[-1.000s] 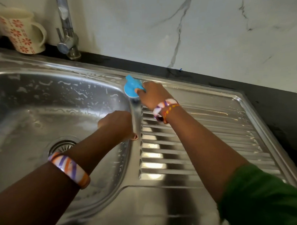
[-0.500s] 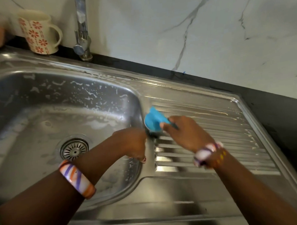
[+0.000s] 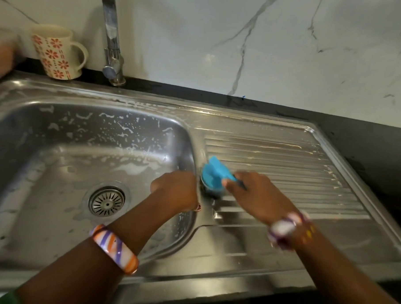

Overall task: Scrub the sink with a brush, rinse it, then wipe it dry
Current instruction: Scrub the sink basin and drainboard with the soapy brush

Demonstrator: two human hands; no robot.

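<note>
Your right hand [image 3: 254, 193] grips the blue brush [image 3: 215, 174] on the drainboard's 9 o'clock edge; left hand [image 3: 176, 192] curls over the sink [image 3: 58, 181] rim. Scrub w/ firm strokes along the grooves.

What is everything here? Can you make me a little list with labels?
place: steel sink with soapy streaks, ribbed drainboard on its right
tool: blue scrub brush, at the drainboard's left edge
right hand: grips the brush
left hand: fingers curled over the basin's right rim
drain: round strainer in the basin floor
behind the sink: tap, flowered mug
wrists: striped bangle on the left
</note>
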